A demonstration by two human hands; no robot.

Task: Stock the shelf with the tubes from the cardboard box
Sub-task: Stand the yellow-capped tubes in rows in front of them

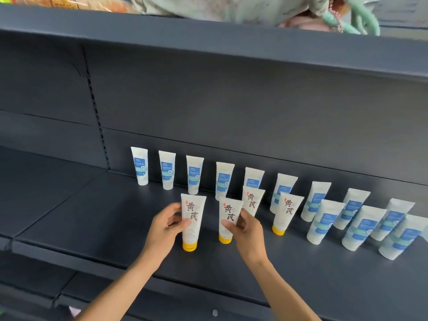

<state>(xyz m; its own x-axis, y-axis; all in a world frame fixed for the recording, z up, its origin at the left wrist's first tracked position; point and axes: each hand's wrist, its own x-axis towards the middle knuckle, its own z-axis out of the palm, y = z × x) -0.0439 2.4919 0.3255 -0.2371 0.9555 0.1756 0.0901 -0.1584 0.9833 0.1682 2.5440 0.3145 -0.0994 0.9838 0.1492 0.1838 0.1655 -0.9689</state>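
While both hands steady yellow-capped tubes on the dark shelf (104,218), the step in hand looks like setting the front row straight: left hand (165,228) has its fingers (178,222) curled round the leftmost yellow-capped tube (192,220), thumb on the front, fingers behind; right hand (245,230) pinches the second yellow-capped tube (228,218) at mid-body, thumb on the label. To do it well, I'd say: press each cap flat onto the shelf before letting go, keep labels facing out, match the gap to the two other yellow-capped tubes (287,212) standing to the right, and release one hand at a time so neither tips. These tubes stand cap-down on a narrow base, so a sideways nudge likely topples them into the back row. Looks: white squeeze tubes, wide crimped end up, tapering to a yellow cap at the bottom, big dark Chinese characters and a small red mark on the front. Behind them a row of blue-labelled white tubes (167,170) stands along the back panel, with more bunched in a second row at the right (361,225), near each other, some perhaps touching. Cardboard box not in view. Upper shelf (208,38) carries soft greenish goods (231,8), blurred. Task judged well along, front row not yet full.
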